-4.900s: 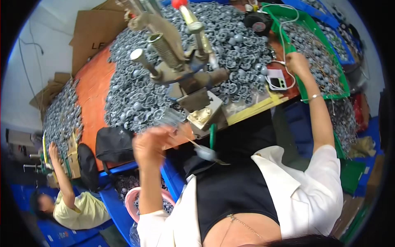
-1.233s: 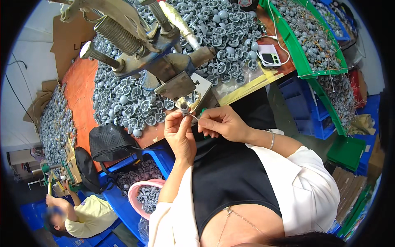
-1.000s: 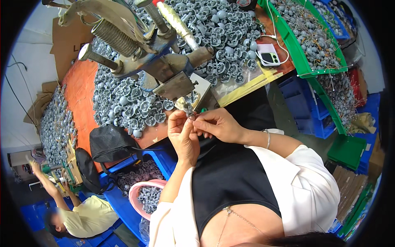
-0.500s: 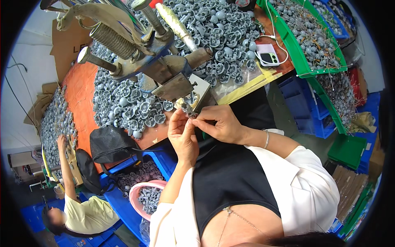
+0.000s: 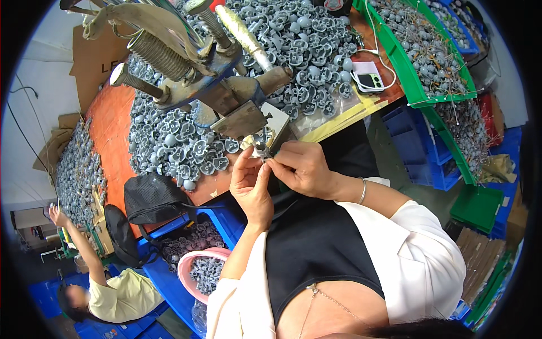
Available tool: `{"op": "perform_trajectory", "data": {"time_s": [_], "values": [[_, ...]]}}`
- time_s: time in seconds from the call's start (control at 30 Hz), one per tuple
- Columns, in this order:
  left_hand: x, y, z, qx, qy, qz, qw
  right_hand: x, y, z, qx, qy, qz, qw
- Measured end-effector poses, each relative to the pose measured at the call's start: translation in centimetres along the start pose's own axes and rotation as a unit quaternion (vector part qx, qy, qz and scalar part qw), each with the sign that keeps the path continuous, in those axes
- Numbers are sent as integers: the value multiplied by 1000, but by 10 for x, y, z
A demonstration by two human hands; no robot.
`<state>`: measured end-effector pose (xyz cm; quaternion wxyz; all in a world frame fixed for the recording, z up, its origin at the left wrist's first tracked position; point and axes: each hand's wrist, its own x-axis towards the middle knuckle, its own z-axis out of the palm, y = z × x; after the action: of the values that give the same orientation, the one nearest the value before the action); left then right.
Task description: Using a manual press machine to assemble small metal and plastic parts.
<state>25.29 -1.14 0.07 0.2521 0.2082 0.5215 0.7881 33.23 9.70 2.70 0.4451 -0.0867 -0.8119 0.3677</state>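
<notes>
A small grey plastic part (image 5: 262, 150) is pinched between the fingertips of both my hands, just in front of the press. My left hand (image 5: 252, 189) is closed on its lower left side, thumb and forefinger together. From the right, my right hand (image 5: 306, 170) grips the same piece with thumb and curled fingers. The fingertips partly cover the part, so its full shape is hidden. Right beyond it stands the hand press (image 5: 240, 120), with a metal block, large bolts and a spring. Piles of grey cup-shaped plastic parts (image 5: 180, 141) lie around the press on the table.
A phone (image 5: 370, 81) with a white cable lies at the table's right. Green trays (image 5: 418, 101) of grey parts with wires stand beyond. A black bag (image 5: 152, 200) sits on the table's left edge. Below are a blue bin (image 5: 223, 220) and pink basket (image 5: 186, 277). A co-worker (image 5: 121, 296) sits at left.
The grey part has turned slightly between my fingertips, and my right hand has shifted a little. The co-worker's raised hand has moved left, away from the pile.
</notes>
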Motion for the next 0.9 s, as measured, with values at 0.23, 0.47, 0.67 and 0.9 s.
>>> {"op": "perform_trajectory", "data": {"time_s": [0.23,0.47,0.67,0.9], "values": [[12,14,-15,10,-117,3,993,-4,12,-13,-41,-57,-49,996],[11,29,-9,259,-113,230,931,-13,16,-11,60,-65,31,996],[12,37,-8,352,-136,352,857,-6,14,-21,524,-116,511,671],[24,36,-32,216,188,226,931,-7,36,-16,321,-78,354,875]]}}
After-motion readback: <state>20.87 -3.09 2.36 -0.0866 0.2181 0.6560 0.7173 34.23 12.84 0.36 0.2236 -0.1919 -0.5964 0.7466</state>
